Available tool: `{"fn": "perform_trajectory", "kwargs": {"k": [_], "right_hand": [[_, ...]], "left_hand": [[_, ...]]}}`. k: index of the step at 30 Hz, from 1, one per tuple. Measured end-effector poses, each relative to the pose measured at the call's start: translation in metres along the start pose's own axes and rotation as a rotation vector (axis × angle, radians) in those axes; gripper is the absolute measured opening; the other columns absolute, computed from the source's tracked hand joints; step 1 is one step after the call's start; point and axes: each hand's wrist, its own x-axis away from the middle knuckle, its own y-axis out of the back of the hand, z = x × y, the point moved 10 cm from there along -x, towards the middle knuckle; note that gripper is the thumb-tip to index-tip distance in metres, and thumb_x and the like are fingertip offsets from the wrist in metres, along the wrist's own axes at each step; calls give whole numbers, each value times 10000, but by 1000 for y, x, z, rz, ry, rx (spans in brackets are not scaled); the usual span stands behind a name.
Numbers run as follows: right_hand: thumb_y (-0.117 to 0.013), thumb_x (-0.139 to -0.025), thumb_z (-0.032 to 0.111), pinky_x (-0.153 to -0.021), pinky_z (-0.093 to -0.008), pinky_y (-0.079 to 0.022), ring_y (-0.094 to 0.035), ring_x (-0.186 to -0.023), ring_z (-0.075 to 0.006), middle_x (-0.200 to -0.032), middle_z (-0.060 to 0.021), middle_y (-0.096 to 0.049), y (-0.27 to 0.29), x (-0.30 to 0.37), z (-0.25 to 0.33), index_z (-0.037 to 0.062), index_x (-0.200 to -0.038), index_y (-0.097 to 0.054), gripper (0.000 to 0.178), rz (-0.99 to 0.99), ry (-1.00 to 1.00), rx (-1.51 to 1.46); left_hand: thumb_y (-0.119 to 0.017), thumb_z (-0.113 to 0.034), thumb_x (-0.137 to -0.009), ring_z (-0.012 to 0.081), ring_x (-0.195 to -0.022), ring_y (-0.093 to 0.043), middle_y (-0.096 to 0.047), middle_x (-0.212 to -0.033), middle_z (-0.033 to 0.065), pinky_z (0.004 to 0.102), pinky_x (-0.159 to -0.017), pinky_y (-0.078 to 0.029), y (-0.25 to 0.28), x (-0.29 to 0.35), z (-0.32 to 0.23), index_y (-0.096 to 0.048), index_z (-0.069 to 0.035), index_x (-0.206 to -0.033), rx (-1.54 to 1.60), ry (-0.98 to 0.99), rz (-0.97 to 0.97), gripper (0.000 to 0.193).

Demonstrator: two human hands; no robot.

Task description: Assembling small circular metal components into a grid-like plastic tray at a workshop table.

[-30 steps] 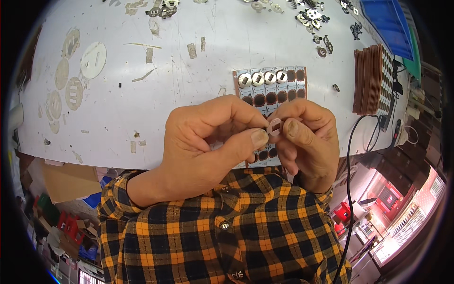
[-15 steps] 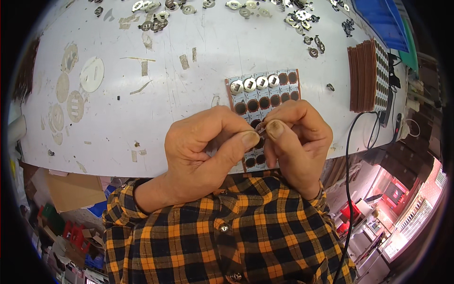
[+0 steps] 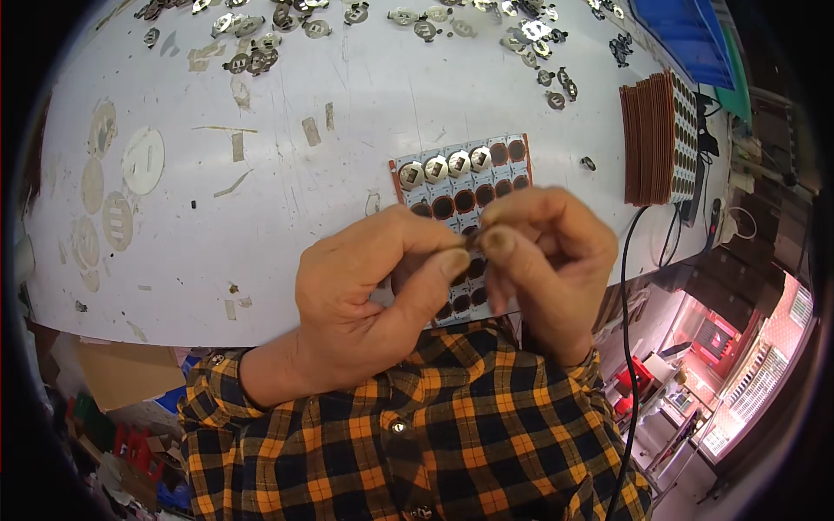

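Observation:
Both hands meet above a panel of small circuit boards (image 3: 519,139), thumb and forefinger pinched on each. Between their tips my left hand (image 3: 369,286) and my right hand (image 3: 552,260) hold a small metal clip (image 3: 472,239), mostly hidden by the fingers and blurred. The panel carries rows of dark round pads. Along its far row sit several shiny round metal clips (image 3: 458,162) with diamond-shaped openings, beginning at the left; the two pads at the right end of that row are bare. My hands cover part of the nearer rows.
Loose metal clips (image 3: 252,59) lie scattered along the far side of the white table (image 3: 287,200). At the right stands a stack of brown-edged panels (image 3: 647,143) beside a blue bin (image 3: 686,43). A black cable (image 3: 627,347) hangs over the right edge. A single small clip (image 3: 588,163) lies apart.
The view has shifted, so the table's contents appear further left. My hands stay pinched together over the panel, with the right fingers slightly moved and blurred.

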Motion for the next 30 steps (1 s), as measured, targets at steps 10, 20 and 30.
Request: {"fn": "perform_trajectory", "kwargs": {"k": [10,20,30], "right_hand": [[-754,-948,-33,-781,-200,-540,-698,-864,-85,-969,-69,-761,52,-32,3,-71,-1112,-718,172,-210,191,511],[-741,-949,-47,-771,-191,-531,-689,-858,-69,-970,-51,-754,44,-27,8,-60,-1048,-729,101,-283,240,571],[-732,-932,-74,-727,-182,-482,-627,-829,-53,-960,-26,-683,37,-31,7,-55,-1050,-742,120,-185,314,575]], "left_hand": [[-835,-285,-750,293,-1113,-686,-732,-1188,141,427,-898,-553,-46,5,-23,-741,-20,-1159,-832,-490,222,496],[-832,-370,-650,304,-1325,-600,-678,-1376,140,523,-1089,-445,-56,9,-4,-758,-34,-1147,-934,-413,311,604],[-848,-331,-648,360,-1405,-541,-665,-1389,154,536,-1093,-425,-53,8,-7,-755,-23,-1164,-910,-350,343,609]]}}
